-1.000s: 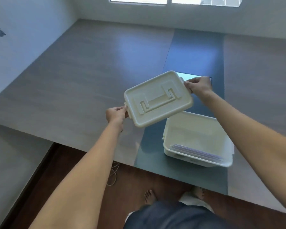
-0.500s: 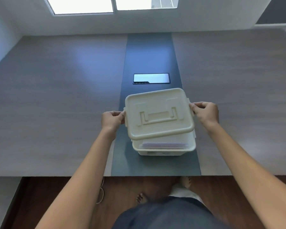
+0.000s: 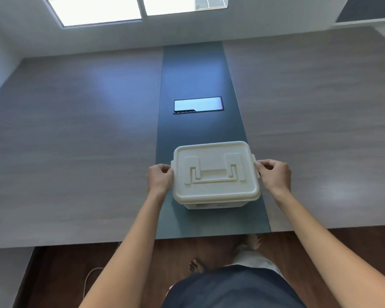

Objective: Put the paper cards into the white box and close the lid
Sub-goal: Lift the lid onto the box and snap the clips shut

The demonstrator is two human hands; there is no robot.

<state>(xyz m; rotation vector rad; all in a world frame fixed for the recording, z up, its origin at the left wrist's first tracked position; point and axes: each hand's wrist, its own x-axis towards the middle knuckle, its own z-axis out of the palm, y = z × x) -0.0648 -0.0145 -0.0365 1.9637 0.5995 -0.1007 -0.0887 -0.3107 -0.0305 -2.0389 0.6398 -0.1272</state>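
Observation:
The white lid (image 3: 216, 172), with a folded-flat handle on top, rests level on the white box (image 3: 213, 205), of which only a strip of the front wall shows beneath it. The box stands on the dark centre strip near the table's front edge. My left hand (image 3: 159, 180) grips the lid's left side tab. My right hand (image 3: 273, 175) grips the right side tab. The paper cards are hidden under the lid.
A wide grey wood-grain table (image 3: 76, 163) has a dark centre strip (image 3: 198, 72) with a glossy rectangular hatch (image 3: 197, 104) set in it beyond the box. Behind the table are a wall and windows. Brown floor, a cable (image 3: 87, 283) and bare feet lie below.
The lid came from a tilted position left of the open box, moved over it and went down onto it. The cards, visible before, are now covered. The view swung to face the table squarely.

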